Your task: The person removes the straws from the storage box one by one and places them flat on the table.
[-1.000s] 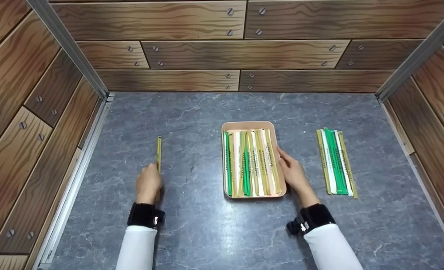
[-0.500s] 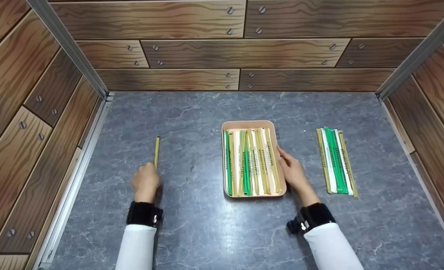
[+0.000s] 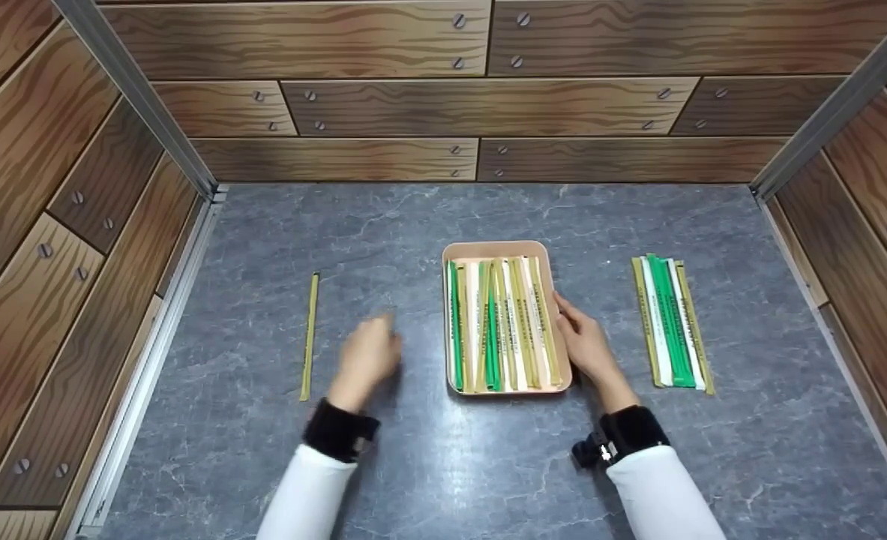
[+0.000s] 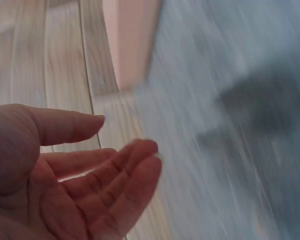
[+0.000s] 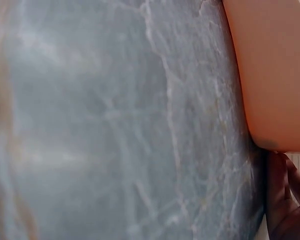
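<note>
My left hand (image 3: 372, 349) is in the air over the table between a lone gold wrapped stick (image 3: 310, 337) and the tray. In the left wrist view the same hand (image 4: 105, 185) holds nothing, its fingers loosely bent and the thumb apart. A shallow peach tray (image 3: 495, 250) is filled with slim printed sticks (image 3: 518, 330) in gold, white and green, lying side by side. Against the tray's right wall rests my right hand (image 3: 587, 349), fingers extended along it. The right wrist view shows its fingers (image 5: 277, 182) at the tray's lower corner.
Right of the tray, a row of gold, white and green sticks (image 3: 672, 322) lies on the grey marbled table (image 3: 413, 465). Wood-patterned panels (image 3: 383, 109) wall in the back and both sides, with metal rails (image 3: 143, 97) at the corners.
My left hand has let go of the gold stick, which now lies fully visible on the table, and has swung right toward the tray. My right hand stays at the tray.
</note>
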Demonstrator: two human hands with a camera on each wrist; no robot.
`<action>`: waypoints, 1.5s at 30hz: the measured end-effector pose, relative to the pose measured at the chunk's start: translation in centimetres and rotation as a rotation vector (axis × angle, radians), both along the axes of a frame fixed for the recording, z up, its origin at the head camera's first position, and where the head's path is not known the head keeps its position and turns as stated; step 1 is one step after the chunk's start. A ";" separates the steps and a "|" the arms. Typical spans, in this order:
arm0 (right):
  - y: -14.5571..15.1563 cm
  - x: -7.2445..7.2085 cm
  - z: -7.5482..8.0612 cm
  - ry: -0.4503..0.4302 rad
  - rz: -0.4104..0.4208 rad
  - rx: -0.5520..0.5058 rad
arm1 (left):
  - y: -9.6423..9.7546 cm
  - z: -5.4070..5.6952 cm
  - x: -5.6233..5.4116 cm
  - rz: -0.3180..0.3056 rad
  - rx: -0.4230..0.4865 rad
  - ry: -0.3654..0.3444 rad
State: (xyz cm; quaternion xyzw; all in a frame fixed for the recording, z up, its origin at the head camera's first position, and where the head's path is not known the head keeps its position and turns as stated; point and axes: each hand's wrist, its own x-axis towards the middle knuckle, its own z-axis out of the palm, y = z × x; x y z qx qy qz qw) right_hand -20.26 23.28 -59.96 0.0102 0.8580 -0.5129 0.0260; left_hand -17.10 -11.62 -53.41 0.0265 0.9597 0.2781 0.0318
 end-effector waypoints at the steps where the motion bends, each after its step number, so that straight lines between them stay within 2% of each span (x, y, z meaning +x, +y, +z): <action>1: 0.0 0.0 0.0 0.000 -0.004 0.005 | 1.0 0.1 0.1 -0.032 0.016 0.001; 6: -0.1 0.0 -0.1 0.020 -0.009 0.017 | 5.3 0.4 0.3 -0.166 0.139 -0.025; 9: -0.1 0.0 -0.2 0.040 -0.013 0.012 | 7.3 0.3 -0.1 -0.214 0.184 -0.029; 13: -0.1 0.1 -0.1 0.039 -0.006 0.000 | 9.4 -0.3 -1.0 -0.231 0.137 -0.024; 18: 0.0 0.0 -0.3 0.021 0.009 -0.005 | 11.2 -1.7 -2.1 -0.222 0.053 -0.064; 24: 0.1 -0.1 -0.4 0.000 0.011 -0.041 | 12.3 -3.3 -2.6 -0.206 -0.020 -0.048; 32: 0.1 -0.1 -0.1 -0.031 0.004 -0.041 | 13.2 -3.9 -2.7 -0.223 -0.166 -0.001; 37: 0.1 -0.1 -0.1 -0.031 0.007 -0.043 | 13.1 -3.9 -2.9 -0.215 -0.114 -0.032; 45: 0.2 -0.2 -0.1 -0.021 0.000 -0.032 | 12.2 -2.8 -2.7 -0.194 0.059 -0.097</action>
